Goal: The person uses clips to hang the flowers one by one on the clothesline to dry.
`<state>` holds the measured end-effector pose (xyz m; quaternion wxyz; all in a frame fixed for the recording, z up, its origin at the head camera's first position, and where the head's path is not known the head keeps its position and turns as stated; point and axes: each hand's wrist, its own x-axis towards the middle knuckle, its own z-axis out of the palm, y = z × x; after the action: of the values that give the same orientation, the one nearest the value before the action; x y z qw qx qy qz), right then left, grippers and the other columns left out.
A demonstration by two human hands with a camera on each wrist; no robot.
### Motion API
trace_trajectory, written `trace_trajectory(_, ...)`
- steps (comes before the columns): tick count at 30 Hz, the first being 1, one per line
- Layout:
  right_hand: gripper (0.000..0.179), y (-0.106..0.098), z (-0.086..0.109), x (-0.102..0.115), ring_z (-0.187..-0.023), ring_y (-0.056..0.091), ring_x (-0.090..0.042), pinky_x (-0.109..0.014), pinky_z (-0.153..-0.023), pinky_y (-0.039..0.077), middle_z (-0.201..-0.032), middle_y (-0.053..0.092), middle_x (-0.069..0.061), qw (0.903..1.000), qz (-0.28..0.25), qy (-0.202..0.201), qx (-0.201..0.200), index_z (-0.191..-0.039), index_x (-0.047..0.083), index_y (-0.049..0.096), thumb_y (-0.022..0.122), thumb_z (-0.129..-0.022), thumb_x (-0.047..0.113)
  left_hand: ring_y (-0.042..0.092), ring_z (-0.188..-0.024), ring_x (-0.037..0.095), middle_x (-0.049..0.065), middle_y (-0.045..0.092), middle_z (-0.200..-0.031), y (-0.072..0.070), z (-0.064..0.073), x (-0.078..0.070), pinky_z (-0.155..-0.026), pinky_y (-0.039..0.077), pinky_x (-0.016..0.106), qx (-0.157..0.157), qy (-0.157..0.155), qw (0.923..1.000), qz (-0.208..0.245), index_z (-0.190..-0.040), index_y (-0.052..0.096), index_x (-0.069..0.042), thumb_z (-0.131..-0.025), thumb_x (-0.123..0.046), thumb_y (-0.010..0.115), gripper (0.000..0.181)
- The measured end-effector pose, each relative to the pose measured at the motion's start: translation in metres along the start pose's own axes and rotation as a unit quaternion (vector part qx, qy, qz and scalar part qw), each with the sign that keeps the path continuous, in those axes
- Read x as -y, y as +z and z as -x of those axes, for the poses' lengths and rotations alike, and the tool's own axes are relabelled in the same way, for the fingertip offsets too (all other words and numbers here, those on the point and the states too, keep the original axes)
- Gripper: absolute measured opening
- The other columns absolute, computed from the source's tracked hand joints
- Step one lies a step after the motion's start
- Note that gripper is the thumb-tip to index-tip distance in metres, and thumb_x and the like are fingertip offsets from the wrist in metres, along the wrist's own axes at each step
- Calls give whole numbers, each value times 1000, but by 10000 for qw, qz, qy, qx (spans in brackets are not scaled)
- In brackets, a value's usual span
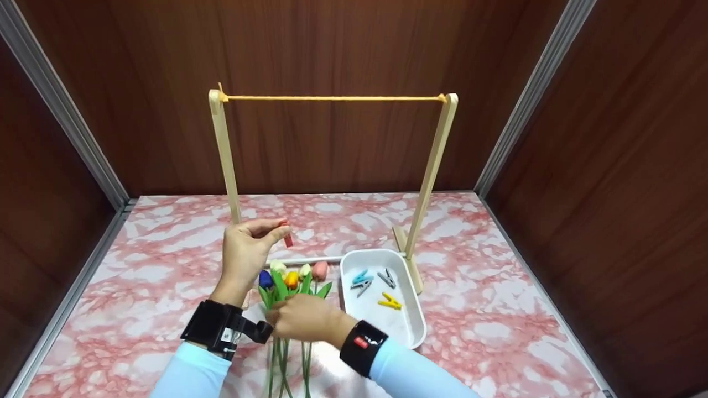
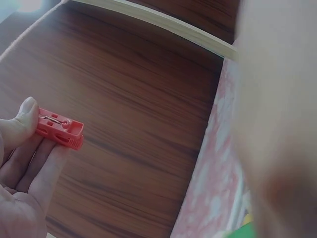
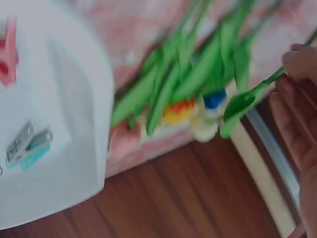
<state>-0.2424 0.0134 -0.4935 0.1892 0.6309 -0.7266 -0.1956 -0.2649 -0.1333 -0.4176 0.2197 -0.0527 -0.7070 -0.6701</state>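
One red clothespin [image 2: 60,130], pinched in the left hand [image 1: 248,251]: probably light, stiff, best squeezed at its tail ends. One green stem [image 3: 275,76], pinched in the right hand [image 1: 307,319], below that grip: likely light, bendable.

I see a red-and-white marbled tabletop [image 1: 492,331]. Directly on it: loose tulips [image 1: 291,279], blooms toward the back, stems toward the near edge; white tray [image 1: 376,320] just right of them; wooden stand [image 1: 431,177], right foot beside the tray.
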Motion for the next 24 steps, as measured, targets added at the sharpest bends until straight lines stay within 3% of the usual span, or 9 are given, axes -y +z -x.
trace_trajectory(3,11,-9,3,-22,-97,68,-7,-15,-87,55,-110,74,7,9934,-790,256,-792,-102,22,81,72,-99,16,75,-77,10,15,79,-91,-3,-6,-14,-71,61,23,102,209,9997,-74,-97,83,0,-86,-7,88,14)
trace_trajectory(5,11,-13,5,-37,-100,70,-10,-15,-92,52,-111,75,2,9783,-1398,478,-1450,-104,16,81,75,-96,11,76,-78,12,13,79,-91,-5,-12,-28,-71,61,24,187,378,9990,-114,-97,83,0,-86,-6,88,14)
trace_trajectory(8,15,-19,12,-59,-100,72,-15,-14,-96,50,-109,75,-4,9388,-2522,783,-2212,-105,8,79,79,-90,5,77,-83,16,10,80,-94,-6,-24,-54,-75,63,28,365,659,9972,-24,-97,83,-3,-84,-8,89,15)
trace_trajectory(12,16,-26,21,-87,-96,72,-17,-14,-93,52,-105,74,-8,8827,-3511,1145,-2907,-105,3,76,79,-90,-2,78,-89,19,5,80,-98,-5,-47,-94,-81,63,31,498,1181,9917,-63,-97,84,-7,-84,-13,90,16)
trace_trajectory(15,18,-31,25,-106,-94,72,-18,-20,-89,57,-104,75,-10,8400,-3879,1608,-3435,-107,1,75,75,-91,-6,78,-87,20,5,80,-96,-5,-67,-122,-83,62,31,471,1615,9857,65,-96,84,-5,-84,-11,89,15)
trace_trajectory(19,16,-42,19,-125,-90,72,-18,-28,-83,61,-102,75,-11,7749,-4230,2425,-4022,-110,-1,77,70,-96,-6,77,-80,22,11,80,-89,-8,-90,-153,-80,61,30,263,2157,9748,512,-93,83,-1,-84,-6,89,13)
trace_trajectory(22,13,-50,8,-136,-89,72,-16,-30,-80,63,-100,74,-9,7296,-4502,3034,-4158,-109,-1,78,67,-102,1,76,-74,22,16,78,-85,-13,-108,-170,-75,60,29,-102,2511,9634,936,-89,82,4,-82,0,89,11)
trace_trajectory(24,14,-56,0,-143,-89,73,-15,-30,-80,63,-100,75,-10,6990,-4717,3363,-4193,-110,-2,77,66,-104,4,74,-68,24,21,77,-85,-17,-120,-178,-74,60,29,-240,2557,9557,1436,-88,80,9,-81,5,87,11)
